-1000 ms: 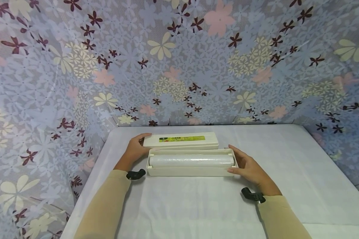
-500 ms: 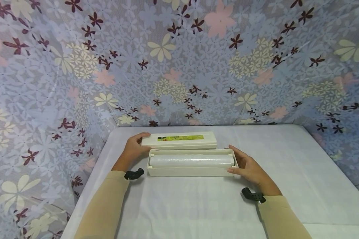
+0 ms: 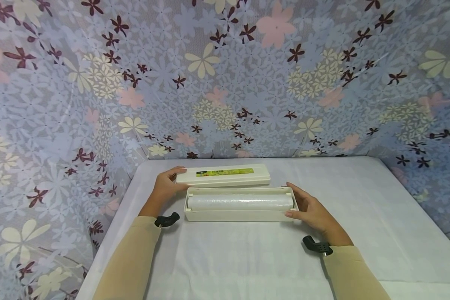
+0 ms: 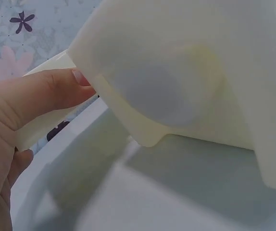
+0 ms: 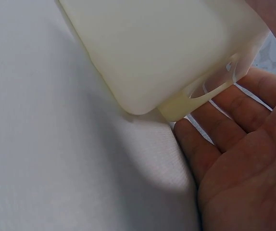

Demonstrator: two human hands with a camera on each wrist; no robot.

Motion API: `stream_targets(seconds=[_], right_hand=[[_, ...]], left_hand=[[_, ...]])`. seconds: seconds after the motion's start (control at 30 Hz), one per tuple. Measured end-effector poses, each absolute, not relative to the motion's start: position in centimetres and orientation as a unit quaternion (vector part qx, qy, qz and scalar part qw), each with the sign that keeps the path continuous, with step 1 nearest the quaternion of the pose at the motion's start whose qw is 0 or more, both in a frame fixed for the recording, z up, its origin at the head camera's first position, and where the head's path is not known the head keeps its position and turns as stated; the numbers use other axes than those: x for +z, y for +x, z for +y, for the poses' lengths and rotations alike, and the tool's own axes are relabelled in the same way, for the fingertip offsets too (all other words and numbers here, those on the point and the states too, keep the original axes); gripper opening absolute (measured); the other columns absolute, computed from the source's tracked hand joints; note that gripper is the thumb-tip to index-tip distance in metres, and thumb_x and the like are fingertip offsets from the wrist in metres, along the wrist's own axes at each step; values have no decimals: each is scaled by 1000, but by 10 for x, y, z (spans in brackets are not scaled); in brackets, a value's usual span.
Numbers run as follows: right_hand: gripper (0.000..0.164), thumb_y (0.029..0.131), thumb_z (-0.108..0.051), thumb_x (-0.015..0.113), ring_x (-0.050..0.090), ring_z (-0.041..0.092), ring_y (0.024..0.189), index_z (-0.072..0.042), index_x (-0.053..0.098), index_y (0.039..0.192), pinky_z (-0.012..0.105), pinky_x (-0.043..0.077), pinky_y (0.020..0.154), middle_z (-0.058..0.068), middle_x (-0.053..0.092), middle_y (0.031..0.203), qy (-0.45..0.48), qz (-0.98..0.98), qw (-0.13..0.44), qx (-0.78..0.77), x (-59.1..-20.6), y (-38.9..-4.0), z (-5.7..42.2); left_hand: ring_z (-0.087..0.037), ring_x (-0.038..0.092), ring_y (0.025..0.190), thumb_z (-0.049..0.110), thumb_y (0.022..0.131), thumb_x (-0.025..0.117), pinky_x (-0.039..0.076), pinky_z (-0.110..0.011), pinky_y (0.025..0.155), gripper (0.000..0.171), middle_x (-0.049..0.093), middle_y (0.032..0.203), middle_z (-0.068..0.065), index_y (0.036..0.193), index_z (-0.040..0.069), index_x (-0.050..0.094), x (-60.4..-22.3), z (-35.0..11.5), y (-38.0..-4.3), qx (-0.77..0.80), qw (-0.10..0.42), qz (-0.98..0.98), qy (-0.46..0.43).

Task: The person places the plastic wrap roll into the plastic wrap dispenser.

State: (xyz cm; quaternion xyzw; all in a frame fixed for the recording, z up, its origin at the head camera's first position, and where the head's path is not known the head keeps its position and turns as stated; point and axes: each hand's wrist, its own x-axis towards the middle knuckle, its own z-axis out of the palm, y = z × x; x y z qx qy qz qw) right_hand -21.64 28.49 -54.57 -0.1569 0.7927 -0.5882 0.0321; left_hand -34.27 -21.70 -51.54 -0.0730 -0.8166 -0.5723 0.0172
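Observation:
A long cream plastic box (image 3: 240, 216) stands on the white cloth, with a roll of plastic wrap (image 3: 240, 202) lying lengthwise in it. Just behind it is the matching lid (image 3: 247, 180), with a yellow-green label (image 3: 225, 172) on top. My left hand (image 3: 166, 185) grips the lid's left end, thumb on the near side. In the left wrist view the box's end (image 4: 191, 96) fills the foreground, and the lid (image 4: 46, 118) shows behind the thumb. My right hand (image 3: 310, 210) holds the box's right end; its fingers (image 5: 224, 125) reach along that end in the right wrist view.
White cloth (image 3: 247, 262) covers the table on all sides of the box. A flowered curtain (image 3: 225, 83) hangs behind the table and along both sides. Black wrist mounts (image 3: 316, 246) sit on both forearms.
My left hand has shifted slightly to the left with the lid, which now sits a little farther left and back from the box. The right hand and the box have stayed put.

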Motion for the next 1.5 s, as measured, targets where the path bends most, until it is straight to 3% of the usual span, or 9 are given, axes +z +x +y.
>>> stream_targets(seconds=[0.57, 1.0, 1.5], right_hand=[[103, 89, -8, 87, 29, 42, 151, -9, 23, 169, 17, 39, 104, 15, 32, 167, -164, 780, 39, -602, -545, -217, 286], [102, 90, -4, 85, 30, 44, 150, -8, 22, 169, 19, 42, 104, 16, 31, 167, -176, 768, 39, -614, -546, -217, 287], [102, 89, -11, 88, 29, 43, 151, -10, 23, 169, 17, 39, 103, 16, 32, 167, -160, 791, 33, -590, -546, -218, 286]], left_hand=[[-25, 42, 147, 22, 70, 102, 38, -38, 115, 74, 54, 155, -8, 136, 5, 71, -502, -220, -331, -568, 54, -816, -98], [-16, 46, 143, 32, 66, 104, 39, -35, 114, 75, 61, 147, 2, 132, 10, 75, -499, -217, -329, -582, 77, -801, -116], [-18, 43, 146, 29, 69, 103, 37, -35, 115, 74, 56, 153, 1, 134, 10, 74, -493, -216, -318, -592, 78, -793, -120]])
